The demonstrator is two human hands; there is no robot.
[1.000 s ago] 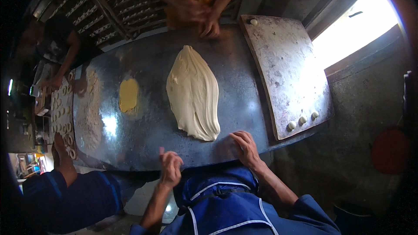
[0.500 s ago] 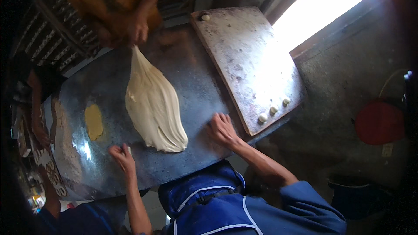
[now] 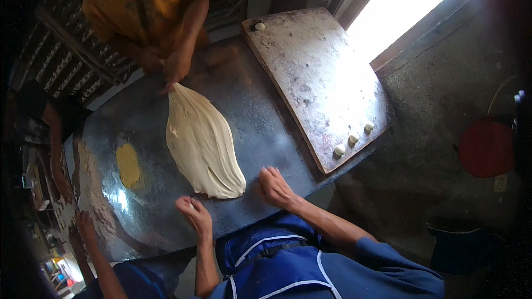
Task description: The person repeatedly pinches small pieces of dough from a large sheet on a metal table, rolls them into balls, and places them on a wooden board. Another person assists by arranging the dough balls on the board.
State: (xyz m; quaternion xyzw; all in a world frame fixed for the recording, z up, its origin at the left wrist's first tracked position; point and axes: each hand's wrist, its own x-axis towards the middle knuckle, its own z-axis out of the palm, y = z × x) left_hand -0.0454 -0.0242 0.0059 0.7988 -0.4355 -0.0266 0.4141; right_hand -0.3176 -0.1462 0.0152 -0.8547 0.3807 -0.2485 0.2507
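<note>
A large sheet of pale, folded dough [image 3: 202, 138] lies stretched across the dark metal table [image 3: 260, 116]. At its far end, a co-worker's hand [image 3: 177, 67] grips the narrowed tip. My left hand [image 3: 195, 216] is curled near the table's front edge, just left of the dough's near end. A small whitish bit of dough shows between its fingers. To the right of the dough, my right hand [image 3: 276, 189] is held low over the table with its fingers curled under. Whatever may be beneath those fingers is hidden.
A floured wooden board [image 3: 310, 72] lies on the table's right side, with one dough ball [image 3: 259, 26] at its far corner and three near its front corner. Yellow paste [image 3: 128, 166] and scattered flour [image 3: 97, 199] lie at left, beside other people's arms [image 3: 100, 254].
The co-worker's hand has come nearer me, and the dough's far tip has come with it. My left hand has moved right, toward the dough; my right hand has drawn slightly nearer me.
</note>
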